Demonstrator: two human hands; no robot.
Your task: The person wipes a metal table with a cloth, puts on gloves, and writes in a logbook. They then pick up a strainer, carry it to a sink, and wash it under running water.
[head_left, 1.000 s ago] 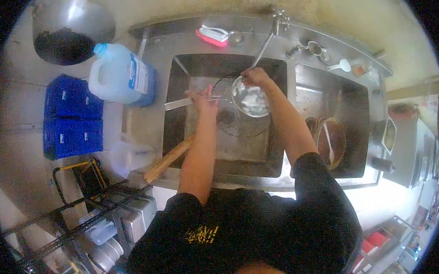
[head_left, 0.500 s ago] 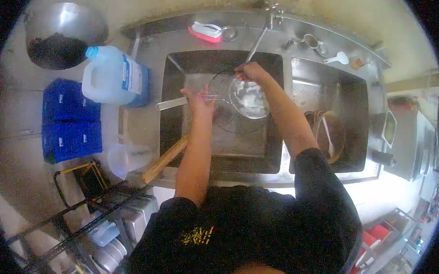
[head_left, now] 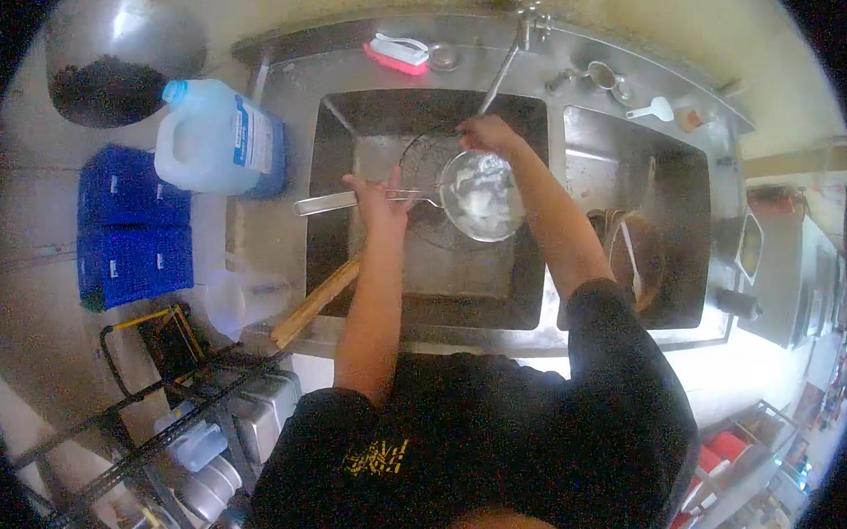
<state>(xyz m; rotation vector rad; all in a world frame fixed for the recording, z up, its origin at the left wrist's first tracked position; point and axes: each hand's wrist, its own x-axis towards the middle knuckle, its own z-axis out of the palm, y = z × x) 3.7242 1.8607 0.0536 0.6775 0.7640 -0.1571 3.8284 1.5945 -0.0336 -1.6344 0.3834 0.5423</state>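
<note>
My left hand (head_left: 379, 202) is closed around the handle of a round strainer (head_left: 482, 199), which is held over the left sink basin (head_left: 463, 291). White foam or suds cover part of the strainer's bowl. At the lower end of the faucet spout (head_left: 500, 74), close to the strainer's upper rim, my right hand (head_left: 489, 135) has its fingers curled; what they hold is hidden. Partly behind the strainer is a dark round wire rack (head_left: 420, 159) in the basin.
A large blue-capped jug (head_left: 202, 147) stands left of the sink, near blue baskets (head_left: 134, 227). A wooden stick (head_left: 318, 301) crosses the basin's front left edge. A pink-and-white brush (head_left: 398, 53) lies on the back ledge. The right basin holds a round brown vessel (head_left: 652, 276).
The strainer's bowl has dropped slightly toward me, and its foam has shifted and thinned in places. Both hands stay in nearly the same spots.
</note>
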